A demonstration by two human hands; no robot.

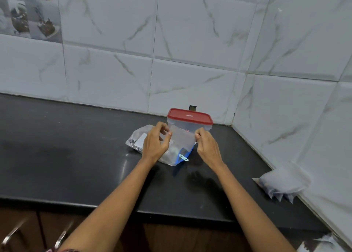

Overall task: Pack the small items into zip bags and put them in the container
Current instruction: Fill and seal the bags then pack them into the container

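Both my hands are raised just above the black table (76, 156), in front of the container (190, 125). My left hand (155, 142) has its fingers curled and pinching the left edge of a clear zip bag (181, 139); my right hand (207, 146) is clamped on the bag's right edge, thumb and fingers closed on the plastic. The bag hangs stretched between the two grips, which I judge is meant to hold its mouth taut so the seal can be worked or the bag opened; which of the two I cannot tell.

Beneath it on the table lies a second bag with a blue zip strip and a pale slider tab (183, 157). It appears to hold small items, though they are too blurred to name. Just left of my left hand lies a crumpled clear packet (138, 140) with dark contents and a white label.

The container stands upright near the wall corner, directly behind the held bag, with its red lid (190, 115) still seated. In my judgement nothing can go in until that lid is removed.

Well apart, against the right wall, rests a stack of clear pouches (283, 183).
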